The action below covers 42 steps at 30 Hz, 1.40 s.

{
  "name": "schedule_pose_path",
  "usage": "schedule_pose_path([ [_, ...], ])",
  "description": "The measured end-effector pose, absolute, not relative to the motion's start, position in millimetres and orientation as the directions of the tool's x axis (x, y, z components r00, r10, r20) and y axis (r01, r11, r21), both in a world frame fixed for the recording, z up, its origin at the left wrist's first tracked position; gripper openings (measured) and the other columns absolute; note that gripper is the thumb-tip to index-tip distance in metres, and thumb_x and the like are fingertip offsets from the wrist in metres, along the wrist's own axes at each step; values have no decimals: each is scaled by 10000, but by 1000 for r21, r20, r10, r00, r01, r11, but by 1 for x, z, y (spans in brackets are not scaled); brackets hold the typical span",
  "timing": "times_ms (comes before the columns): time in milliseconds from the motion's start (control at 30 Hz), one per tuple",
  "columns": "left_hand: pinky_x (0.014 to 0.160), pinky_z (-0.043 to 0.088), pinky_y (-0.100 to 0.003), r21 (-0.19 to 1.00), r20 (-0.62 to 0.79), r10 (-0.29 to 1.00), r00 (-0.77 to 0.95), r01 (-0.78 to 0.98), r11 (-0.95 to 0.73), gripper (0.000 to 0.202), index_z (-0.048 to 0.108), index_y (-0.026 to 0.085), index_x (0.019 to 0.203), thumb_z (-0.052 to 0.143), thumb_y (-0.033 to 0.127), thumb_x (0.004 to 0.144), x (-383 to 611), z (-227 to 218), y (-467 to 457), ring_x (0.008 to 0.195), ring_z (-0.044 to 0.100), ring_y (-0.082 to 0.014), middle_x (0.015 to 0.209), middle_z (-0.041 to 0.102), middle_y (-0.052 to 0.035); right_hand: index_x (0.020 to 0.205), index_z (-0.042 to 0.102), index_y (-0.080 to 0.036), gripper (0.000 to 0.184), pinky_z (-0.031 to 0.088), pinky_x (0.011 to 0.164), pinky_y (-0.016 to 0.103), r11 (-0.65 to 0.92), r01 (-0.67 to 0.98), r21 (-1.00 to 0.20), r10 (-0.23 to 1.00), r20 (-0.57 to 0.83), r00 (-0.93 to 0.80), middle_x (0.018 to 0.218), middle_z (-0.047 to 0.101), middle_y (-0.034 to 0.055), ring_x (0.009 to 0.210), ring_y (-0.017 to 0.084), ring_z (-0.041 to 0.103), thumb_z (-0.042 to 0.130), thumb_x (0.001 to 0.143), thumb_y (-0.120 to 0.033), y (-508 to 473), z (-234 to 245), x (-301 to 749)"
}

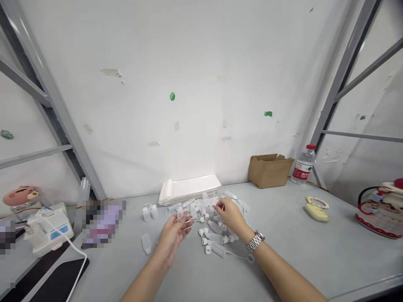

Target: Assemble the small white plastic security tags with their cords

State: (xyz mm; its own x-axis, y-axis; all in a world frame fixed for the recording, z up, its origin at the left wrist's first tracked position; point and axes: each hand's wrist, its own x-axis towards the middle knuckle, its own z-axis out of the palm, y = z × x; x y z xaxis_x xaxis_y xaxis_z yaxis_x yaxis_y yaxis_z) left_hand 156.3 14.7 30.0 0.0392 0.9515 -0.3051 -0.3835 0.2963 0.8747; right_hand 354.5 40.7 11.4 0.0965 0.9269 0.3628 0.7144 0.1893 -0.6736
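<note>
Small translucent plastic squeeze bottles [217, 248] and white caps lie in a loose pile in the middle of the grey table [119, 272]. My left hand [174, 233], palm turned up, grips a small clear plastic bottle [180, 213] between thumb and fingers at the pile's left side. Over the pile's right part, my right hand [231, 214] has its thumb and fingers pinched together; whatever is between them is too small to make out. Two capped bottles [150, 212] stand left of the pile. A flat clear piece [146, 243] lies nearer to me.
Behind the pile sits a stack of white trays or sheets [190, 188]. A cardboard box [270, 171] and a water bottle [304, 165] stand back right. Farther right are a beaded bracelet [317, 202] and a yellow pouch [316, 213]. A power strip [50, 230] with cables occupies the left.
</note>
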Motion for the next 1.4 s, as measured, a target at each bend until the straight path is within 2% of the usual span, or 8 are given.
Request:
schedule_pose_path([
  [167, 629, 467, -234, 852, -321, 943, 84, -408, 326, 70, 572, 137, 822, 570, 163, 756, 157, 28, 14, 679, 626, -133, 777, 632, -59, 615, 529, -187, 141, 379, 570, 263, 219, 673, -707, 930, 359, 75, 658, 560, 14, 617, 157, 512, 503, 744, -239, 39, 13, 348],
  [300, 623, 458, -242, 909, -234, 966, 105, -328, 256, 178, 579, 141, 818, 639, 252, 694, 159, 26, 14, 644, 623, -140, 706, 634, -33, 642, 532, -185, 140, 397, 569, 254, 238, 630, -739, 931, 359, 69, 651, 561, 8, 609, 149, 518, 495, 756, -258, 34, 17, 340],
  [400, 635, 463, -271, 949, -169, 983, 69, -258, 181, 285, 570, 146, 804, 686, 335, 625, 159, 24, 14, 681, 636, -170, 752, 653, -51, 629, 533, -185, 125, 391, 592, 264, 244, 553, -796, 935, 344, 83, 648, 548, 3, 619, 149, 505, 525, 732, -254, 31, 19, 336],
  [533, 603, 467, -265, 961, -140, 990, 11, -238, 139, 351, 560, 147, 812, 703, 378, 589, 160, 22, 16, 691, 636, -175, 814, 656, -73, 601, 534, -176, 139, 389, 561, 259, 115, 303, -946, 990, 133, 40, 563, 521, -19, 553, 132, 494, 570, 693, -273, 31, 20, 335],
  [867, 573, 510, -295, 982, 7, 997, -83, -187, -22, 351, 533, 154, 846, 655, 411, 639, 161, 22, 15, 697, 649, -194, 1077, 597, -120, 589, 580, -145, 181, 422, 558, 234, -62, 40, -997, 982, -68, -177, 585, 589, -10, 525, 94, 506, 656, 616, -307, 23, 24, 330],
  [1100, 613, 520, -300, 959, -93, 990, 106, -259, 118, 408, 537, 137, 913, 708, 343, 605, 165, 22, 13, 620, 646, -174, 806, 671, -64, 571, 583, -135, 189, 396, 542, 232, -89, -40, -995, 979, -80, -188, 549, 565, -22, 497, 83, 481, 678, 595, -296, 20, 26, 326],
  [1233, 587, 523, -279, 968, -103, 993, 61, -222, 114, 310, 555, 136, 783, 718, 318, 592, 166, 22, 12, 546, 628, -150, 627, 643, -8, 559, 596, -132, 191, 383, 542, 230, -101, -107, -989, 980, -80, -184, 535, 550, -28, 491, 79, 468, 693, 586, -295, 21, 27, 328],
  [1400, 504, 520, -281, 979, -113, 992, 61, -166, 122, 273, 546, 143, 667, 743, 292, 551, 166, 22, 14, 478, 620, -162, 558, 636, -10, 542, 591, -130, 196, 357, 526, 221, -144, -268, -953, 979, -97, -180, 504, 503, -41, 478, 68, 428, 707, 582, -282, 21, 35, 337],
])
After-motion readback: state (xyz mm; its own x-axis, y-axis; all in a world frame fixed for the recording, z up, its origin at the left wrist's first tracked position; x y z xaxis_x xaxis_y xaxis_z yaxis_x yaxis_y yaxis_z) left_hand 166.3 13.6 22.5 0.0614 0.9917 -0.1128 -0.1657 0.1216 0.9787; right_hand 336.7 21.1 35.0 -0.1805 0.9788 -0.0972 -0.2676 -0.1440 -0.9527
